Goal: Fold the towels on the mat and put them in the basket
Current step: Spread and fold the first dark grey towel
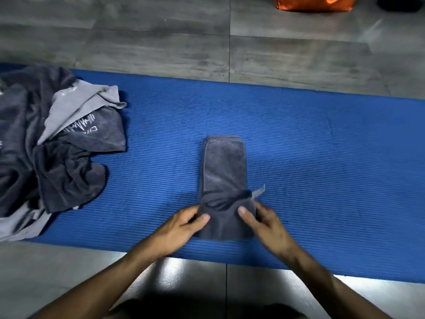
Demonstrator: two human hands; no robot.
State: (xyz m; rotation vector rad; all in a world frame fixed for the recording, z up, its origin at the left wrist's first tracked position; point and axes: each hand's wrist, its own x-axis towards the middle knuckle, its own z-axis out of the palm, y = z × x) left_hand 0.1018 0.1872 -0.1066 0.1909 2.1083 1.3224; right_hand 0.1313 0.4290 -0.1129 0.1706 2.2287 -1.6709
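With the crumpled heap of grey towels point(53, 143) at nine o'clock, the left hand point(181, 226) and right hand point(264, 221) pinch the near end of the narrow dark-grey folded towel point(224, 171) on the blue ribbed mat point(322, 157) (its length running toward twelve o'clock).

Bare blue mat point(322, 146) lies open right of the folded towel point(224, 166); towel heap point(57, 139) crowds the left.

Orange bag point(315, 3) cut by top edge; towel pile point(46, 146) cut at left; white print on it unreadable; fingers under folded towel point(224, 171) hidden.
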